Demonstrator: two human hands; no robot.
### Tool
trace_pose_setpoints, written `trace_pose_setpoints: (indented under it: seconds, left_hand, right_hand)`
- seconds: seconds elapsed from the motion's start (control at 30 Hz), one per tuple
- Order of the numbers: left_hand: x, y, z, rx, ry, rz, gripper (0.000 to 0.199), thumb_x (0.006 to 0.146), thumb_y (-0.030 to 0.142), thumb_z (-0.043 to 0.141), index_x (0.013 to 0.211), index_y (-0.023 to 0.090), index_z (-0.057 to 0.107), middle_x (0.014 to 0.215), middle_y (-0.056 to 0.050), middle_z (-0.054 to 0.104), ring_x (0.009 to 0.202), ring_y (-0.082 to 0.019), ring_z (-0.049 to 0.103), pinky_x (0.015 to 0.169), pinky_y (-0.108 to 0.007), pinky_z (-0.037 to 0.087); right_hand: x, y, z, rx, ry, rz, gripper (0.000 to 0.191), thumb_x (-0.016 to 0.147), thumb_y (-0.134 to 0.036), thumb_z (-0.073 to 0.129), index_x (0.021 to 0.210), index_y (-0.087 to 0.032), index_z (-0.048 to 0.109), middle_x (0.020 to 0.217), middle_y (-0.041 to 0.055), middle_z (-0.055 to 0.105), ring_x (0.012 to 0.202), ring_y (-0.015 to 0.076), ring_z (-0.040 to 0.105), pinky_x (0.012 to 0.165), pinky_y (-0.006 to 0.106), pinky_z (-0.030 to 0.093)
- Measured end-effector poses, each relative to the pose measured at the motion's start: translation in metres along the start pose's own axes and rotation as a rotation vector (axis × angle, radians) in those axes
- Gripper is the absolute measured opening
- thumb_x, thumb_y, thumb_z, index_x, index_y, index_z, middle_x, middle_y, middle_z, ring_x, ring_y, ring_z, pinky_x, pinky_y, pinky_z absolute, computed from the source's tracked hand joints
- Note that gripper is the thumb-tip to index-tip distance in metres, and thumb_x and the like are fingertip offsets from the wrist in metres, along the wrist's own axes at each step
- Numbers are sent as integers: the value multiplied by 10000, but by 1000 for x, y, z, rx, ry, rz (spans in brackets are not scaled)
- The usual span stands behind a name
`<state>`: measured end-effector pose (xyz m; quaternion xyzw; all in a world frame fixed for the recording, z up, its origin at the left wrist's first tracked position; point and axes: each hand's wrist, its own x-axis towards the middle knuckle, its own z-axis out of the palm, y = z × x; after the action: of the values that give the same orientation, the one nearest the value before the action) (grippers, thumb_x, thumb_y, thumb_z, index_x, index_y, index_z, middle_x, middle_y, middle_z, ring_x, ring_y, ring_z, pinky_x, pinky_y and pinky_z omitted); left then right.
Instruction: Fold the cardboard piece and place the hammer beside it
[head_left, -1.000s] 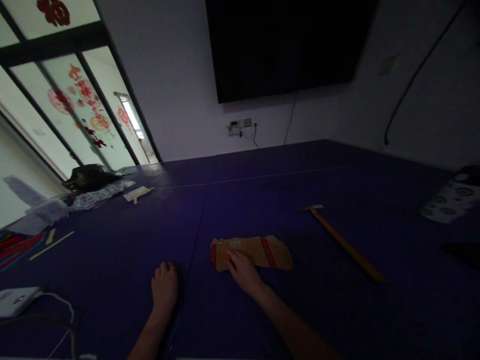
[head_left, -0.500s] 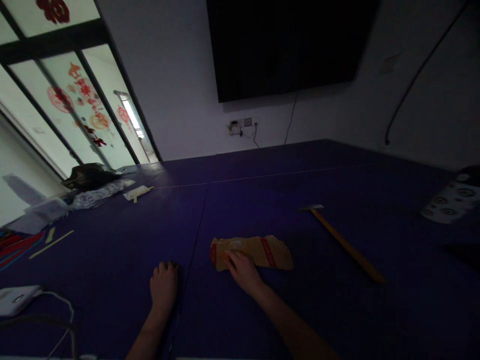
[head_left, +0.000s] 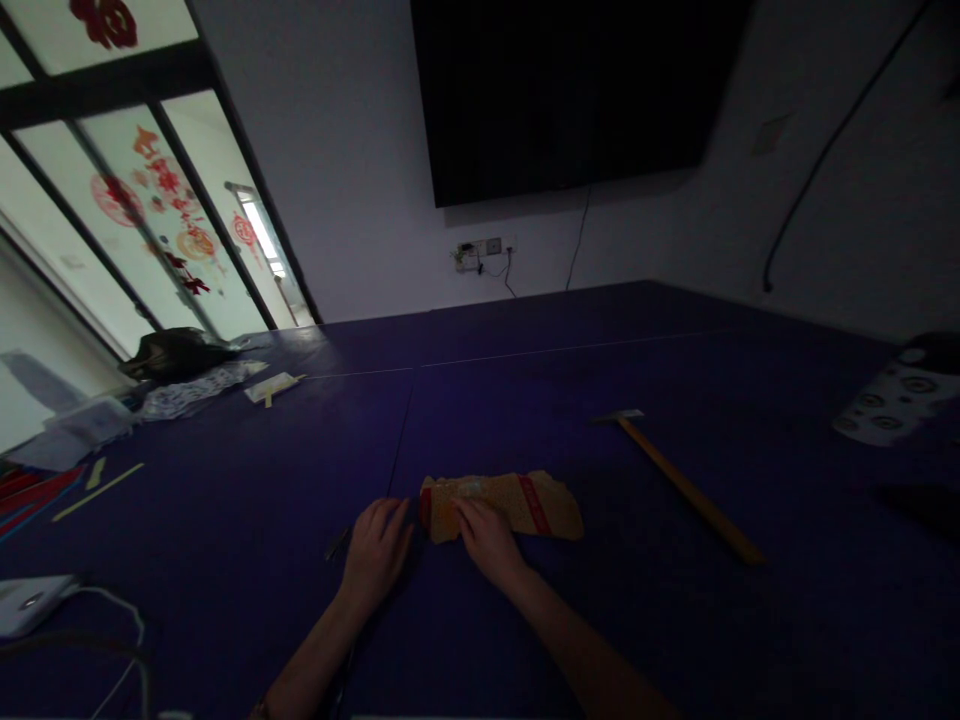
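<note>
A flat brown piece of cardboard (head_left: 517,500) with red bands and ragged edges lies on the purple table (head_left: 480,420). My right hand (head_left: 487,540) rests on its left half, fingers together and fingertips pressed to the surface. Just beyond the cardboard's left end is my left hand (head_left: 376,545), its fingers bent and closed. From that hand's left side sticks out a thin dark object (head_left: 338,543), whose kind I cannot make out. To the right lies a hammer (head_left: 690,488) with a long wooden handle, apart from both hands.
A patterned cylindrical thing (head_left: 892,400) is at the far right. On the left are a white device (head_left: 34,603) with a cable, coloured strips (head_left: 37,490), a small white packet (head_left: 271,387) and a black bag (head_left: 176,353). A screen (head_left: 585,100) hangs on the wall.
My left hand has moved right, up to the cardboard's left end, and the thin object now shows beside it. My right hand and the cardboard stay nearly in place.
</note>
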<state>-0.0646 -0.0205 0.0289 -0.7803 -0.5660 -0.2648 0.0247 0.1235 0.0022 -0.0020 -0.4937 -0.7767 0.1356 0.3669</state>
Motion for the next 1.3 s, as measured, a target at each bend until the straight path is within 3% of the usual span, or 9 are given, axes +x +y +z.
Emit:
trace_pose_setpoints:
  seconds: [0.07,0.13,0.23,0.37,0.47,0.6,0.8,0.97,1.3]
  left_hand:
    - [10,21,12,-203,-38,104,355,772,296,476,1110,198,522,1080,-118,557,1060,-255,455,937,-392,323]
    - [18,38,31,-346,0,159,424,739,316,524,1141,184,498,1110,-138,544,1073,-273,457,947,-410,320]
    - [24,50,61,-225,27,302,470,757,319,482,1177,112,438,1089,-173,547,1031,-290,486,883,-478,368]
    - [23,47,81,-70,-28,499,427,786,298,468,1167,110,428,1056,-152,573,1010,-253,509,839,-416,422]
    - [24,43,80,-48,-81,546,342,799,251,465,1120,134,471,995,-113,609,969,-218,532,829,-371,434]
    - [29,43,79,-81,-125,514,293,803,254,477,1065,129,517,954,-99,616,922,-190,549,804,-320,446]
    - [35,38,76,-150,-179,548,313,765,393,516,959,156,579,934,-77,612,906,-191,546,774,-304,442]
    - [34,34,72,-103,-211,561,362,723,438,553,965,169,579,939,-75,599,898,-208,538,744,-323,426]
    - [33,31,64,-55,-144,610,222,810,260,457,990,182,559,948,-67,590,923,-177,517,843,-357,388]
  right_hand:
    - [1,4,-1,-23,48,35,343,803,-103,317,1027,-116,576,940,117,645,901,199,584,819,329,460]
    - [3,10,-3,-45,98,83,374,786,-68,296,1048,-89,561,968,134,636,939,203,570,844,335,446]
    - [5,18,-8,-78,148,148,403,763,-43,284,1065,-82,549,1005,133,626,965,195,558,864,328,432]
    - [8,28,-16,-208,128,171,392,791,-97,305,1124,-75,511,1108,143,578,1077,216,486,934,367,358]
    - [9,37,-21,-343,37,185,394,806,-187,373,1168,-65,472,1176,158,530,1159,271,396,980,449,253]
    - [12,46,-29,-429,-116,232,362,827,-234,374,1142,-97,487,1138,153,549,1103,273,435,973,481,201]
    - [15,53,-43,-411,-205,249,285,805,-312,428,933,-109,581,956,164,586,946,263,511,819,360,362]
    - [14,54,-48,-367,-270,268,285,774,-358,472,901,-120,563,909,130,588,867,222,551,727,283,384]
    - [16,50,-50,-254,-319,351,306,749,-431,487,878,-157,537,831,102,638,793,216,598,612,259,367]
